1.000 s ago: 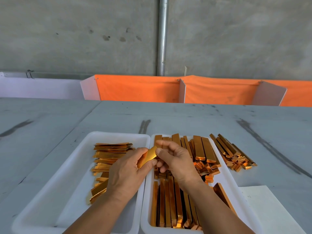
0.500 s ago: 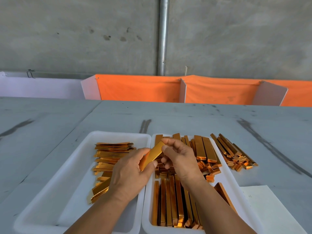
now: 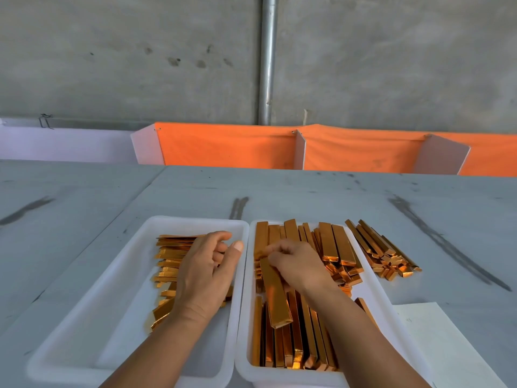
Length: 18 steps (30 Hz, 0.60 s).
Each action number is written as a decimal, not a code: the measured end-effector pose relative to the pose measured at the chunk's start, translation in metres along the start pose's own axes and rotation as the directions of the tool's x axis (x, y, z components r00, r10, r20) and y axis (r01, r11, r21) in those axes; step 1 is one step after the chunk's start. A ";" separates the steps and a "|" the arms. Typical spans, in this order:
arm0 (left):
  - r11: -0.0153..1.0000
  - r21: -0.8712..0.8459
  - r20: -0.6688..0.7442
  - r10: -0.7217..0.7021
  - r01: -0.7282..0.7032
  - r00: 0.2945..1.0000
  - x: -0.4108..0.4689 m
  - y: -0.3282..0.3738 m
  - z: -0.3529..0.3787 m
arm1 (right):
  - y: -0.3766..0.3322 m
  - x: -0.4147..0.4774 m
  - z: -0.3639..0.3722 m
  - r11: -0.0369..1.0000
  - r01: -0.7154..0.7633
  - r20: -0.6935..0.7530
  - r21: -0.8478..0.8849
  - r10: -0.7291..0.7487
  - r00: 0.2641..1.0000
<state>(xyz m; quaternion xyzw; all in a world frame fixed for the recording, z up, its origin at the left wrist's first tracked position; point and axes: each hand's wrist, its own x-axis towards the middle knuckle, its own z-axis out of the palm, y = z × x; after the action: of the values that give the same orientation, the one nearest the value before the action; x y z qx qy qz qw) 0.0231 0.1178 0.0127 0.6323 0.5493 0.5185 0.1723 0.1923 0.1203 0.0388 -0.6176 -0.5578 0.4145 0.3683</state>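
Observation:
Two white trays sit side by side on the grey table. The left tray (image 3: 84, 317) holds a stack of flat gold card pieces (image 3: 170, 261). My left hand (image 3: 207, 273) hovers over that stack with fingers loosely curled and nothing visible in it. The right tray (image 3: 279, 378) is filled with long gold box sleeves (image 3: 333, 242), some in a row at the near end. My right hand (image 3: 296, 264) pinches the upper end of one gold sleeve (image 3: 275, 295), which lies slanted over the near row.
A loose pile of gold sleeves (image 3: 383, 253) lies on the table right of the trays. A white paper sheet (image 3: 436, 340) lies at the near right. Orange cloth partitions (image 3: 229, 147) line the table's far edge below a concrete wall.
Both hands held one gold piece between the trays before. Now my left hand is over the left tray holding nothing, and my right hand has dropped into the right tray gripping a sleeve.

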 end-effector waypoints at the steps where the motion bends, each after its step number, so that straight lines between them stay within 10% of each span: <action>1: 1.000 -0.003 -0.003 -0.011 0.011 1.000 0.001 0.000 0.000 | -0.002 0.000 0.001 0.996 -0.006 0.011 -0.086 0.007 1.000; 18: 0.935 0.198 0.108 -0.318 0.293 0.942 0.055 -0.007 -0.040 | -0.009 -0.009 0.006 0.788 0.001 0.170 -0.616 0.132 0.977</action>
<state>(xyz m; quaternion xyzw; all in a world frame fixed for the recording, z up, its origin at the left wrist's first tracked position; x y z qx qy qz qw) -0.0223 0.1538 0.0494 0.5862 0.6721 0.3888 0.2312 0.1835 0.1123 0.0454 -0.6769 -0.6746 0.2850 0.0744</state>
